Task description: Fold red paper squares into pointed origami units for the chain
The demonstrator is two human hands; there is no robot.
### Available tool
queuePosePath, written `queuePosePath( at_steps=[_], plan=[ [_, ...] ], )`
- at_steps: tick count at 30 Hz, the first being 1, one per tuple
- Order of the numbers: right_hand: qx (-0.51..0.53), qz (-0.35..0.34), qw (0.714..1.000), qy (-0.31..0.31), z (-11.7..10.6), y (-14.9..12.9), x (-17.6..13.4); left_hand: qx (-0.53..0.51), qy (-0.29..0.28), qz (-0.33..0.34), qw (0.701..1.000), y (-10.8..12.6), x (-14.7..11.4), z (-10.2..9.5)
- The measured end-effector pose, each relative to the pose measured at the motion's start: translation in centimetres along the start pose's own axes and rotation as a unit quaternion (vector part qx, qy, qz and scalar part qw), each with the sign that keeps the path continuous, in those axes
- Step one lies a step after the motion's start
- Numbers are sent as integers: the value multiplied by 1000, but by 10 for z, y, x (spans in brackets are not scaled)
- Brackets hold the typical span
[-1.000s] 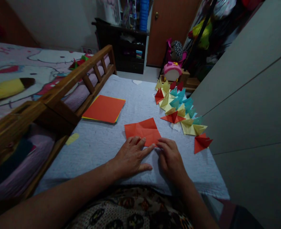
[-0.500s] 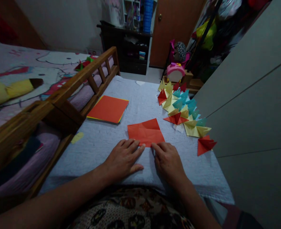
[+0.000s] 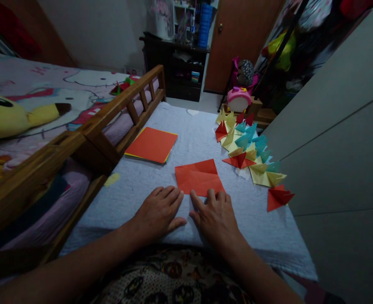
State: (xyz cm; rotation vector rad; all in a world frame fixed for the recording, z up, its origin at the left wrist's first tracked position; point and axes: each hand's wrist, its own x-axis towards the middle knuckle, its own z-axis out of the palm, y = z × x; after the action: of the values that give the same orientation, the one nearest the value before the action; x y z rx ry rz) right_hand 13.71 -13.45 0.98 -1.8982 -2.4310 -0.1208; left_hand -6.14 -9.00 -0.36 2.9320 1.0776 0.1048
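Note:
A sheet of red-orange paper (image 3: 199, 175) with crease lines lies on the cloth-covered table in front of me, its near edge folded or straight towards my body. My left hand (image 3: 161, 211) rests flat at the paper's near left corner, fingers stretched and thumb apart. At the near edge, my right hand (image 3: 216, 213) presses its fingertips on the paper, index finger left of the middle and the other fingers spread to the right. Neither hand grips the sheet.
A stack of coloured paper (image 3: 153, 145), red-orange on top, lies at the left. Several folded paper pieces (image 3: 243, 141) in yellow, blue and red stand along the right edge. A wooden bed rail (image 3: 123, 99) borders the left side; a pale cabinet (image 3: 341, 147) rises at the right.
My right hand has slid left along the near edge, and its fingers have spread. My left hand stays by the left corner. The whole view has shifted slightly.

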Motion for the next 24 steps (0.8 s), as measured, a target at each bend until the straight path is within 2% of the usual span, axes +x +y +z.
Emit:
queuePosePath(
  at_steps=[3,6,12,16,24],
  plan=[
    [-3,8,1000,-5,1,-2,1,2,18,3,1000,0,5,3],
    [10,19,1000,-14,1,-3,1,-7,38,36,999,-1,9,11],
    [21,10,1000,-19,3,4,-4,-11,22,26,999,-5,4,12],
    [36,-2,999,2,5,19,-16,-4,20,14,1000,-5,-1,7],
    [-20,42,999,19,9,60,-51,4,38,13,999,-5,-6,9]
  ],
)
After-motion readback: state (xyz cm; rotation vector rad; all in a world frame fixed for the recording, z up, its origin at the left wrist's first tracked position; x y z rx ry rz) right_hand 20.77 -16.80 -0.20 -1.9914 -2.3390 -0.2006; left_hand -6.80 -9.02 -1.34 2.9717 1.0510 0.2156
